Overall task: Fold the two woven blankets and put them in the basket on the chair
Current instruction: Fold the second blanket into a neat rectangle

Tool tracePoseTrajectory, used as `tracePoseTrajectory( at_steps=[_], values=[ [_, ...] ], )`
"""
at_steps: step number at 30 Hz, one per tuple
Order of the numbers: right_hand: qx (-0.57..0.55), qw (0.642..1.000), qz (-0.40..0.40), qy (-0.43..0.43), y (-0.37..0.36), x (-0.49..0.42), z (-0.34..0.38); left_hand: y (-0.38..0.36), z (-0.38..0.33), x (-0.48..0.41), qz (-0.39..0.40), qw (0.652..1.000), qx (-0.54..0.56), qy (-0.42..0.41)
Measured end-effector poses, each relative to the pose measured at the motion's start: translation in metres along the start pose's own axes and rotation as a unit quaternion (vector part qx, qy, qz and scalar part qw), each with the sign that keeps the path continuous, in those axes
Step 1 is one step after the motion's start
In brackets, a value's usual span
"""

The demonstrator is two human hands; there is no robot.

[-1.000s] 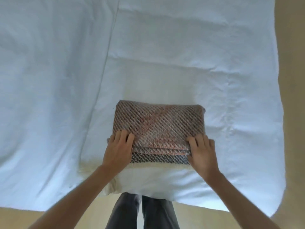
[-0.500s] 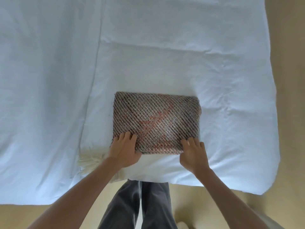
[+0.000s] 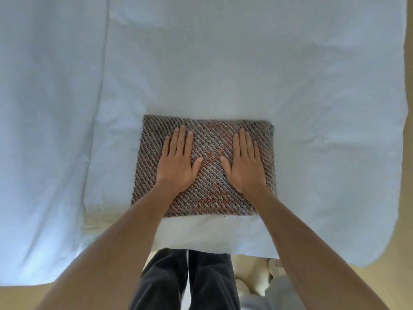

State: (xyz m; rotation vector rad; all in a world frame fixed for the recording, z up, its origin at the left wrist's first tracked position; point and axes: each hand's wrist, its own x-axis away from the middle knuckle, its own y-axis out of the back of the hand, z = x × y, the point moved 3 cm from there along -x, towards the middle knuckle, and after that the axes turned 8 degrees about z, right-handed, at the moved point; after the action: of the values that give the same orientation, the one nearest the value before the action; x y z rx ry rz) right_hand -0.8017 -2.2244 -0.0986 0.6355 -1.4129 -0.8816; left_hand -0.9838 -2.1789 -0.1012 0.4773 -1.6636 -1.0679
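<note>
A woven blanket (image 3: 210, 139), brown and grey with a reddish patch in the middle, lies folded into a thick rectangle near the front edge of a white bed. My left hand (image 3: 177, 161) rests flat on its left half, palm down with fingers spread. My right hand (image 3: 244, 163) lies flat on the right half in the same way. Neither hand grips the cloth. I see only this one woven blanket; no basket or chair is in view.
The white bed sheet (image 3: 223, 63) spreads far to the back and both sides, its right edge dropping to a tan floor (image 3: 407, 153). A cream fringe (image 3: 96, 220) shows at the bed's front left. Pale cloth items (image 3: 257, 280) lie on the floor beside my legs.
Both hands left the blanket's near edge and moved forward onto its top, now lying flat and spread. The dark striped layer seen earlier at the front is folded under.
</note>
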Motion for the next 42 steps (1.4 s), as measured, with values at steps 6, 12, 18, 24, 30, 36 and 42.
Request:
tracePoseTrajectory(
  at_steps=[6, 12, 18, 24, 30, 36, 42],
  values=[
    [-0.042, 0.997, -0.059, 0.012, 0.025, 0.004, -0.005, 0.023, 0.003, 0.005, -0.046, 0.997, 0.056, -0.001],
    [-0.100, 0.987, -0.122, -0.018, 0.009, 0.017, -0.040, 0.005, 0.034, 0.029, -0.091, 0.986, 0.118, 0.074],
    [-0.080, 0.992, -0.097, -0.029, -0.015, -0.003, -0.044, -0.015, 0.034, 0.011, -0.037, 0.991, 0.097, 0.089],
    [-0.073, 0.988, -0.131, -0.041, 0.018, 0.028, -0.017, 0.010, -0.001, 0.049, -0.125, 0.986, 0.113, 0.011],
    [-0.034, 0.995, -0.063, 0.073, -0.021, 0.031, 0.043, -0.029, -0.041, 0.035, -0.067, 0.993, 0.071, -0.062],
    [-0.049, 0.988, -0.113, 0.095, -0.023, 0.027, 0.034, -0.015, -0.041, 0.042, -0.066, 0.990, 0.109, -0.061],
    [-0.057, 0.994, -0.095, -0.001, -0.014, 0.044, -0.023, -0.024, 0.038, 0.070, -0.086, 0.980, 0.168, 0.065]
  ],
)
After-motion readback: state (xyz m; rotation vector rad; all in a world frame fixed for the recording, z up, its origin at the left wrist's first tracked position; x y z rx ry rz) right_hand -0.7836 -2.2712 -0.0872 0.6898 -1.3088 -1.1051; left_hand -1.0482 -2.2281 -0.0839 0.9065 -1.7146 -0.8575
